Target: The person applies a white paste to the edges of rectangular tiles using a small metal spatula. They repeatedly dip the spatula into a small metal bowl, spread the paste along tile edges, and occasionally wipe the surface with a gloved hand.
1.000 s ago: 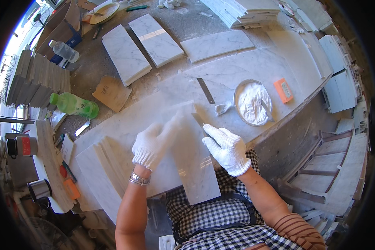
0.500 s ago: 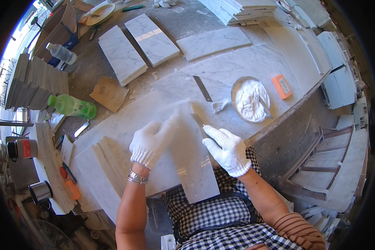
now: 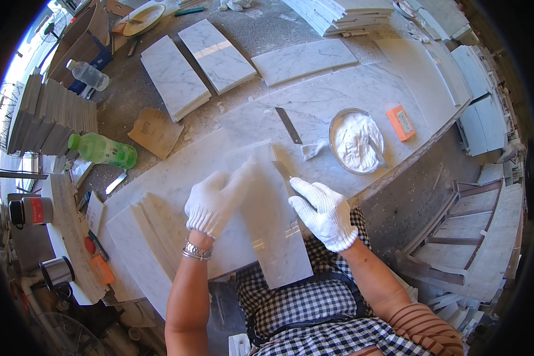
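Note:
A long white marble tile [image 3: 276,243] lies on a big marble slab [image 3: 314,104] and overhangs its near edge toward me. My left hand [image 3: 215,200], in a white knit glove, rests flat on the tile's left side with fingers stretched out. My right hand [image 3: 324,215], also gloved, sits at the tile's right edge and grips a narrow scraper [image 3: 282,169]. The scraper's blade lies along that edge, near the tile's far corner.
On the slab are a second putty knife [image 3: 289,124], a metal bowl of white paste [image 3: 356,142] and an orange block [image 3: 401,122]. Loose marble tiles [image 3: 175,77] lie beyond. At left are a green bottle [image 3: 104,150], tile stacks [image 3: 50,118] and cans [image 3: 32,210].
Both hands stay in about the same places on the tile. The view has shifted slightly.

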The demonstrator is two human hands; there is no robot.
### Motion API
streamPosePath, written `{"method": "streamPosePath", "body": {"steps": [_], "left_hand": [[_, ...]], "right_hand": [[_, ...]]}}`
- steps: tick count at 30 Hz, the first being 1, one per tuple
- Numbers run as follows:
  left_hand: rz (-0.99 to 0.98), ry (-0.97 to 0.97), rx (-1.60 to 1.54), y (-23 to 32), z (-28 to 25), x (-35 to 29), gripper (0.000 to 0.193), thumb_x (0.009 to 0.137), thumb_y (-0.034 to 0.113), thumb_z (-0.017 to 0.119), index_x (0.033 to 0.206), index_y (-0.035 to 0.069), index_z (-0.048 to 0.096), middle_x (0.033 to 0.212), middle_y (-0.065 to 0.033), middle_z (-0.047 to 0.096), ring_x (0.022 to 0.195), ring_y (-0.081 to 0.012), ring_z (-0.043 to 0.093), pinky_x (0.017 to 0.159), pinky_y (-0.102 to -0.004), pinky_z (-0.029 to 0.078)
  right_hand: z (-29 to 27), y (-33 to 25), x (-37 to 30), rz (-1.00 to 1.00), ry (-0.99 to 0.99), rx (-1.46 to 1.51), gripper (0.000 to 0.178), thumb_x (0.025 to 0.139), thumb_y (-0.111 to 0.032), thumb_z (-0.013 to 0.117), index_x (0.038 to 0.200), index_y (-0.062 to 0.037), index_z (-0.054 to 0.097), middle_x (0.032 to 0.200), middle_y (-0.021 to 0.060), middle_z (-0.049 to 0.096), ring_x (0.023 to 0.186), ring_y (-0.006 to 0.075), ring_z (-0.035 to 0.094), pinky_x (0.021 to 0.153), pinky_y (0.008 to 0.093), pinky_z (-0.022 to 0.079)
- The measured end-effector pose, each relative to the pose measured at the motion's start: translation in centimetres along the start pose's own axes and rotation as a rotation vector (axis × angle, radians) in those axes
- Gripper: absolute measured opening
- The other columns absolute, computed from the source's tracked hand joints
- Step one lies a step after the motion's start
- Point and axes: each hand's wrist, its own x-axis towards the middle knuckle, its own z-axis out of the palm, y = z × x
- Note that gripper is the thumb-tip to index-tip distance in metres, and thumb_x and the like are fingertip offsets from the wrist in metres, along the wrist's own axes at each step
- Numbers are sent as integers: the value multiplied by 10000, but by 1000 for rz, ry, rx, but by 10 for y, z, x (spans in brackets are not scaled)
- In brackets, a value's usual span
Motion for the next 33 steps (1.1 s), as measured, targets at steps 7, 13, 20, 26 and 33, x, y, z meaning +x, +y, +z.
{"method": "streamPosePath", "body": {"steps": [7, 13, 20, 26, 33], "left_hand": [[67, 226, -463, -9, -1, 5, 401, 992, 376, 737, 1239, 60, 745, 1022, -71, 795, 908, -120, 705, 821, -293, 536], [20, 440, -524, -36, -20, 23, 338, 1015, 223, 719, 1275, 7, 703, 1118, -43, 740, 990, -97, 647, 866, -265, 513], [-85, 561, -118, -54, -12, 32, 408, 953, 272, 730, 1304, 68, 688, 1183, -145, 763, 1111, -274, 710, 975, -393, 529], [-32, 527, -55, -62, -15, 30, 519, 951, 356, 711, 1390, 91, 635, 1250, -200, 740, 1172, -382, 700, 983, -471, 528], [-109, 497, 204, -48, -20, 6, 576, 930, 446, 696, 1380, 92, 631, 1265, -216, 724, 1162, -419, 685, 974, -495, 522]], "right_hand": [[-9, 1, -4, -14, 22, -11, 354, 884, -101, 806, 1213, 7, 729, 922, 163, 740, 752, 310, 710, 671, 381, 583], [-24, 9, -13, 5, 63, -39, 325, 888, -136, 795, 1186, -15, 744, 936, 151, 740, 752, 311, 719, 668, 391, 589], [-54, 34, -31, 77, 147, -129, 327, 891, -167, 793, 1184, -29, 752, 992, 173, 751, 823, 341, 739, 719, 409, 601], [-68, 57, -45, 153, 209, -214, 329, 904, -219, 776, 1196, -67, 755, 998, 161, 756, 828, 342, 741, 726, 429, 595], [-61, 71, -43, 170, 208, -255, 319, 916, -249, 754, 1206, -117, 757, 938, 131, 745, 782, 334, 727, 689, 434, 583]]}}
